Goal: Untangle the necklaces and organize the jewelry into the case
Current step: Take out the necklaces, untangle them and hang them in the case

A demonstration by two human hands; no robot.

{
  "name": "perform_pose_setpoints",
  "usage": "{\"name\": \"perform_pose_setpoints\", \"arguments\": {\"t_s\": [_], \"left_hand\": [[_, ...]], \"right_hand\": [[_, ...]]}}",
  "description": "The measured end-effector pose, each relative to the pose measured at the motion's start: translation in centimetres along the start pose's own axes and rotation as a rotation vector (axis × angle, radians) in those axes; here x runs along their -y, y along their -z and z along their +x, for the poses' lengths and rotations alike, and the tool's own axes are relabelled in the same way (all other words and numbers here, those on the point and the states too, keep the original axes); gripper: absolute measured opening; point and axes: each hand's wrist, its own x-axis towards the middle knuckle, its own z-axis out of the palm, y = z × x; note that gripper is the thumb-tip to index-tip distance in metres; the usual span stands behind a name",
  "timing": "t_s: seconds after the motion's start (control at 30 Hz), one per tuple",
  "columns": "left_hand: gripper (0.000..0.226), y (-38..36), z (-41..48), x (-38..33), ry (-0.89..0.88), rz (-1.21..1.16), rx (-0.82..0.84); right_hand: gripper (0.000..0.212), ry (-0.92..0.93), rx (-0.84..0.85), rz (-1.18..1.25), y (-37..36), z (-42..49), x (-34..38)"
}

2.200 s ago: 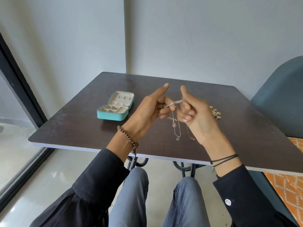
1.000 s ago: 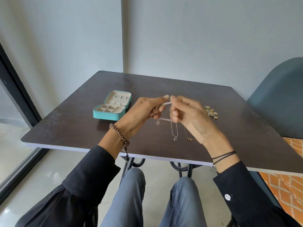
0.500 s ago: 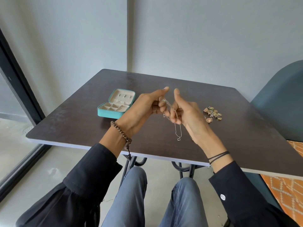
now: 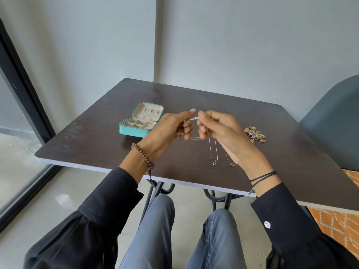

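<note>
The necklaces are held above the surface between both hands. The left hand is closed on the chains, its lower fingers curled round them and its forefinger stretched out. The right hand is likewise curled round them, with a strand pinched at its fingertips. Two short stretches of chain are drawn taut between the hands, one above the other. Two loops hang from the right hand, each ending in a small pendant; whether these touch the surface cannot be told. The case is laid open on the surface, left of the hands. A heap of jewelry is seen on the surface beyond the right hand, apart from it.
</note>
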Motion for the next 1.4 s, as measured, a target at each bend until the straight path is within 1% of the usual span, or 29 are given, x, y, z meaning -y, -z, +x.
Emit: {"name": "perform_pose_setpoints", "arguments": {"t_s": [0.1, 0.17, 0.23, 0.3, 0.43, 0.5, 0.57, 0.67, 0.77, 0.93, 1.03, 1.13, 1.3, 1.4], "left_hand": [[0.046, 0.7, 0.0, 0.1, 0.004, -0.002, -0.042], [0.044, 1.5, 0.1, 0.2, -0.021, -0.006, -0.057], [0.038, 2.3, 0.2, 0.2, -0.065, 0.002, -0.056], [0.031, 3.3, 0.4, 0.0, -0.094, 0.007, -0.088], [0.035, 6.1, 1.2, -0.4, -0.09, 0.092, -0.246], [0.031, 7.8, 1.8, -0.4, -0.085, 0.124, -0.315], [0.025, 9.6, 2.5, -0.2, -0.068, 0.189, -0.397], [0.025, 12.5, 3.9, 0.6, -0.031, 0.366, -0.53], [0.023, 15.1, 5.3, 1.5, 0.003, 0.507, -0.593], [0.02, 17.5, 7.7, 3.7, 0.13, 0.592, -0.565], [0.018, 18.1, 8.9, 4.8, 0.201, 0.574, -0.513], [0.019, 18.2, 9.8, 5.4, 0.21, 0.546, -0.489], [0.024, 18.0, 9.9, 5.9, 0.24, 0.597, -0.47], [0.033, 17.5, 9.6, 5.9, 0.244, 0.52, -0.453]], "right_hand": [[0.033, -0.01, -0.007, 0.154, -0.8, 1.2, 0.7], [0.034, -0.02, 0.005, 0.192, -1.5, 2.2, 1.3], [0.036, -0.019, 0.023, 0.158, -2.3, 3.3, 1.6], [0.038, -0.017, 0.02, 0.1, -3.0, 4.5, 1.7], [0.035, -0.061, 0.006, 0.001, -3.9, 6.6, 1.6], [0.033, -0.078, 0.019, -0.02, -4.2, 7.4, 1.5], [0.033, -0.093, 0.027, -0.015, -4.4, 8.1, 1.4], [0.032, -0.106, 0.026, -0.006, -4.7, 9.2, 1.3], [0.031, -0.117, 0.027, 0.011, -5.2, 10.3, 1.2], [0.029, -0.131, 0.025, 0.035, -6.1, 11.6, 1.0], [0.03, -0.143, 0.033, 0.032, -6.6, 12.0, 0.8], [0.03, -0.152, 0.043, 0.034, -6.8, 12.2, 0.6], [0.03, -0.163, 0.052, 0.015, -6.6, 12.3, 0.5], [0.03, -0.165, 0.058, 0.001, -6.1, 12.0, 0.9]]}}
